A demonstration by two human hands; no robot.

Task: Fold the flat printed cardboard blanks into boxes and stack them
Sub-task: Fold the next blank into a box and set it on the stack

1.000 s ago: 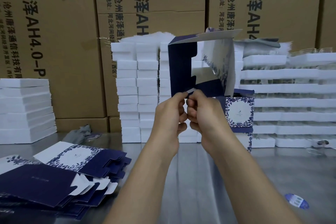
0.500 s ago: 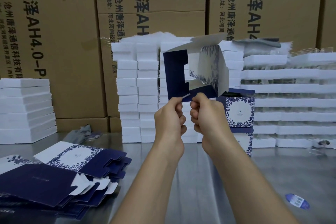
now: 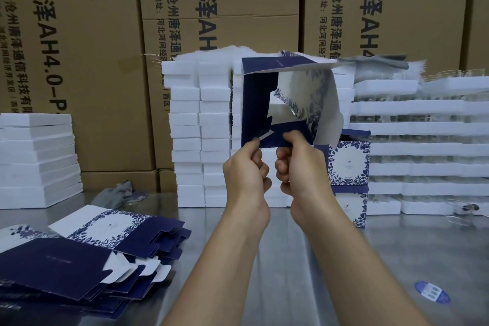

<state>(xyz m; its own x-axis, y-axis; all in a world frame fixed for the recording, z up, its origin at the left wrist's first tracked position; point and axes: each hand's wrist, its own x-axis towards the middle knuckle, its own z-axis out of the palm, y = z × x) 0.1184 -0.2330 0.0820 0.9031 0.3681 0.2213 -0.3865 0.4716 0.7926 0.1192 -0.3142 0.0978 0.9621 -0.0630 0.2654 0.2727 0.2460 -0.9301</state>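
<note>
A navy and white printed blank (image 3: 258,98) is held up in the air, opened into a square tube with its flaps loose. My left hand (image 3: 244,171) pinches its lower left corner. My right hand (image 3: 300,164) grips the navy bottom flap beside it. A pile of flat blanks (image 3: 79,254) lies on the steel table at the lower left. Two folded boxes (image 3: 348,164) stand stacked behind my right hand, partly hidden by it.
White foam trays (image 3: 201,124) rise in columns behind the blank and spread to the right; another foam stack (image 3: 37,156) stands at the left. Brown shipping cartons (image 3: 87,61) wall the back. A blue oval sticker (image 3: 432,295) lies on the table (image 3: 397,259).
The blank has opened wider into a tube and tilted, its top panel now level. Both hands have stayed at its lower edge, working the bottom flaps.
</note>
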